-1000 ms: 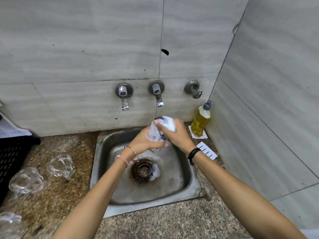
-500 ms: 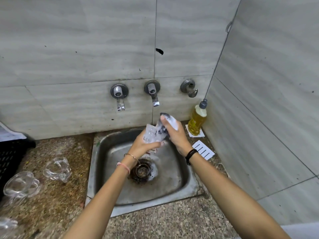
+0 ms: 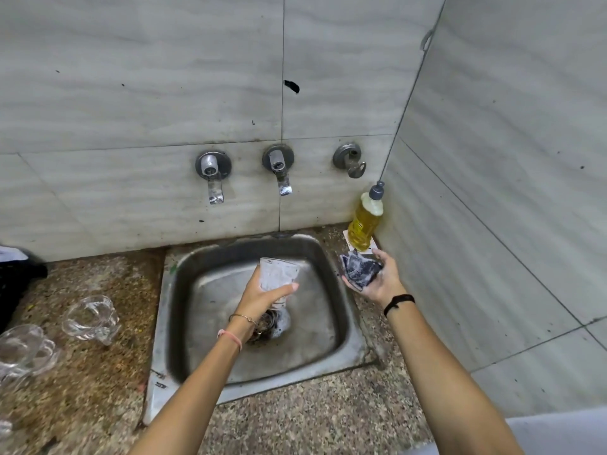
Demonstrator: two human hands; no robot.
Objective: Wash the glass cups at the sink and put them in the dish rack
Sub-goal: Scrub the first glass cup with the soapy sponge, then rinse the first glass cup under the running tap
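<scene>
My left hand [image 3: 262, 298] grips a soapy clear glass cup [image 3: 278, 274] upright over the steel sink [image 3: 345, 326]. My right hand [image 3: 379, 280] holds a dark, foamy scrub pad [image 3: 359, 269] off to the right of the cup, near the sink's right rim. Two more glass cups [image 3: 90, 318] [image 3: 23, 351] lie on the speckled counter at the left. A black rack corner [image 3: 16, 280] shows at the far left edge, mostly out of view.
Two wall taps [image 3: 213, 174] [image 3: 279, 167] stand above the sink, with a third fitting [image 3: 349, 159] to their right. A yellow dish-soap bottle [image 3: 364, 221] stands in the corner by the right wall. The drain [image 3: 269, 326] lies below the cup.
My hands have separated: the right hand pulled the scrub pad away to the right, and the left hand lowered the cup over the sink. The view also shifted.
</scene>
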